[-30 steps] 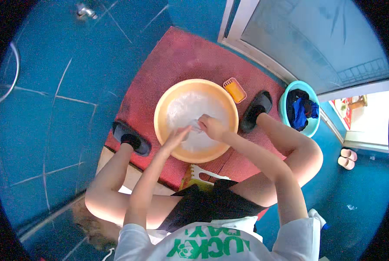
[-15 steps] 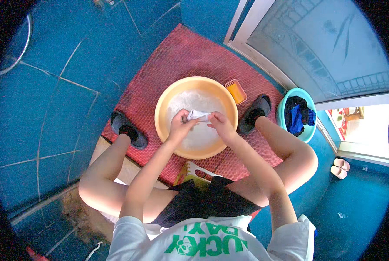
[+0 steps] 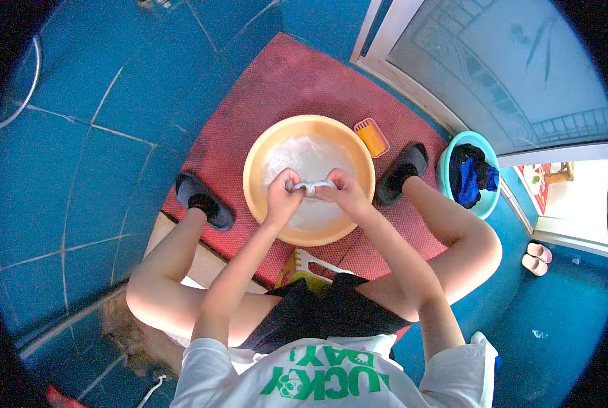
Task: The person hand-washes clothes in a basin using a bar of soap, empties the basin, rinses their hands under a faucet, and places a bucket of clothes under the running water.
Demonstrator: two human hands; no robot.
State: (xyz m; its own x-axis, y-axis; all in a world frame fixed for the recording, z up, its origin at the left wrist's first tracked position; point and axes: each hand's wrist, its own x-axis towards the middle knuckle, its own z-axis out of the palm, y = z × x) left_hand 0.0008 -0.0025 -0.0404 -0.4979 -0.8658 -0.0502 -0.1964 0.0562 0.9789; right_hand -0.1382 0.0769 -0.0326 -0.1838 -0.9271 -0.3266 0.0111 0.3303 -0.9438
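Observation:
A small white cloth (image 3: pixel 314 185), possibly a sock, is stretched between my two hands above a yellow basin (image 3: pixel 254 153). Whitish, sudsy water (image 3: pixel 302 153) lies in the basin. My left hand (image 3: pixel 283 198) is closed on the cloth's left end, fingers curled round it. At the other end, my right hand (image 3: pixel 346 194) pinches the cloth between thumb and fingers. The middle of the cloth is bunched into a narrow strip, and its ends are hidden in my grip.
Beside the basin's far right rim lies an orange soap dish (image 3: pixel 372 138). A teal tub (image 3: pixel 444 178) holding dark and blue clothes (image 3: pixel 468 178) stands by the door frame. My slippered feet flank the basin on a red mat (image 3: pixel 263 88). Pink slippers (image 3: pixel 536 258) lie at right.
My hands have drawn the cloth tighter, so it went from a loose, spread piece to a narrow twisted strip. My right hand's fingers have curled in more.

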